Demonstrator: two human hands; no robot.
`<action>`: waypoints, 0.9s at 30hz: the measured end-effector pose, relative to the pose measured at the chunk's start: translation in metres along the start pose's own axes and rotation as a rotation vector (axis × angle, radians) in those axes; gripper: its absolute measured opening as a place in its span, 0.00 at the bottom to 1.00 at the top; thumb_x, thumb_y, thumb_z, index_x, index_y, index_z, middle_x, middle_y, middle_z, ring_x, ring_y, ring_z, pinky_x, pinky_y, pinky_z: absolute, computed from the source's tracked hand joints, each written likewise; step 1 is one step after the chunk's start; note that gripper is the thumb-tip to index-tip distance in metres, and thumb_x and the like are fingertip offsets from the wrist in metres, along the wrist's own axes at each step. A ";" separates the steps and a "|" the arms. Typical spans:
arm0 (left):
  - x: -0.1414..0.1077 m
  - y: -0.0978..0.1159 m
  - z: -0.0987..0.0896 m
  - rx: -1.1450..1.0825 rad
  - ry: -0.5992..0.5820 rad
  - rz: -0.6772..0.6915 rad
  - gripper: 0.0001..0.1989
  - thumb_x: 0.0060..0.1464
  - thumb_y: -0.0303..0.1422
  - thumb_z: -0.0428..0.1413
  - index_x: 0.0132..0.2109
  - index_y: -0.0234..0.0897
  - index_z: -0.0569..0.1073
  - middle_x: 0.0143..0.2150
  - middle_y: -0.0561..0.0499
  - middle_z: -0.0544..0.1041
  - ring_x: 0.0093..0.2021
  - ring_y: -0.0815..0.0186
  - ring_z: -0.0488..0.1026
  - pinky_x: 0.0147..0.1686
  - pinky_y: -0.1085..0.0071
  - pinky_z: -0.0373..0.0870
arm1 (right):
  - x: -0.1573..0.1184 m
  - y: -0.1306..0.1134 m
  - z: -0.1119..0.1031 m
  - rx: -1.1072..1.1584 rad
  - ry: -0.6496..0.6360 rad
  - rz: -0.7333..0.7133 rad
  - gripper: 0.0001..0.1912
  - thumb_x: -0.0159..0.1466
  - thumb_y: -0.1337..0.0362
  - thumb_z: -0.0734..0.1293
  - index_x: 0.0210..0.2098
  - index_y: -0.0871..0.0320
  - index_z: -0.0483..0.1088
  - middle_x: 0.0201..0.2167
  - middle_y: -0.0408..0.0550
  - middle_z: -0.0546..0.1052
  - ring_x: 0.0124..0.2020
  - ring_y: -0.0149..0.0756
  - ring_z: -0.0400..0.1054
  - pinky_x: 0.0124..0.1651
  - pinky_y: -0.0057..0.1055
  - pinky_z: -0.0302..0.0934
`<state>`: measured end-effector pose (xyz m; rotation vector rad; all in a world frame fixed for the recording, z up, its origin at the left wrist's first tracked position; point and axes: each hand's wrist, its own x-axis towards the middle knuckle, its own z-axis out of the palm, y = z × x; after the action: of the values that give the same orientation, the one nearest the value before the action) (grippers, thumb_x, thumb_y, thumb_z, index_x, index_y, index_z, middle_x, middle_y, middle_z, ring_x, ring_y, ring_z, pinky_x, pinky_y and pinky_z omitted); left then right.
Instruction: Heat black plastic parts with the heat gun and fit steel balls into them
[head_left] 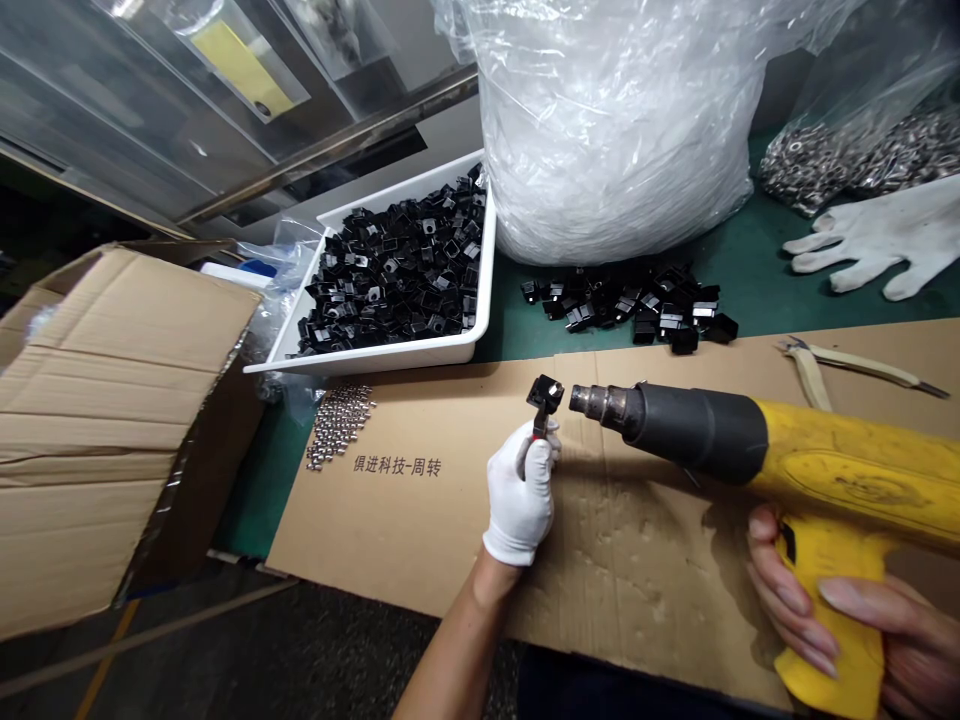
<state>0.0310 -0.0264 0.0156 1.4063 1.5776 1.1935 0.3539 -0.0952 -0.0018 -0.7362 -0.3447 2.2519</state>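
My left hand (521, 490), in a white glove, is closed around a small tool (540, 425) with a dark tip. At that tip sits a small black part (545, 393) with a shiny metal spot. My bare right hand (847, 615) is wrapped round the handle of a yellow heat gun (862, 470). The gun's stepped metal nozzle (604, 403) points left at the black part, with a small gap between them. Most of the tool's handle is hidden in the glove.
Cardboard (450, 540) covers the bench. Behind it are a white tray (375, 357) of black parts, loose black parts (637, 305), a plastic bag (615, 130), a glove (877, 240) and pliers (862, 365). Small metal pieces (339, 425) and a carton (112, 430) lie left.
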 end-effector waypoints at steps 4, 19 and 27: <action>0.000 -0.001 0.000 0.002 -0.004 0.006 0.23 0.72 0.49 0.48 0.48 0.35 0.78 0.33 0.49 0.74 0.33 0.64 0.69 0.39 0.68 0.68 | 0.000 -0.001 0.005 0.008 0.045 0.003 0.19 0.66 0.53 0.72 0.55 0.45 0.72 0.34 0.47 0.72 0.25 0.36 0.62 0.26 0.34 0.61; -0.001 -0.002 0.001 -0.009 0.018 -0.014 0.25 0.71 0.52 0.49 0.48 0.35 0.79 0.34 0.48 0.75 0.34 0.63 0.71 0.40 0.67 0.70 | 0.000 -0.003 0.010 0.031 0.102 0.011 0.19 0.63 0.54 0.73 0.53 0.46 0.74 0.32 0.47 0.72 0.24 0.35 0.61 0.26 0.33 0.60; -0.001 -0.004 0.001 0.004 0.017 -0.008 0.26 0.71 0.51 0.49 0.51 0.34 0.80 0.35 0.47 0.76 0.35 0.63 0.72 0.41 0.67 0.71 | 0.000 -0.006 0.030 0.026 0.216 -0.011 0.19 0.60 0.53 0.74 0.50 0.50 0.74 0.30 0.47 0.71 0.23 0.33 0.61 0.24 0.30 0.59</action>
<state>0.0304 -0.0275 0.0116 1.3940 1.5971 1.2015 0.3390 -0.0919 0.0242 -0.9511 -0.2144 2.1375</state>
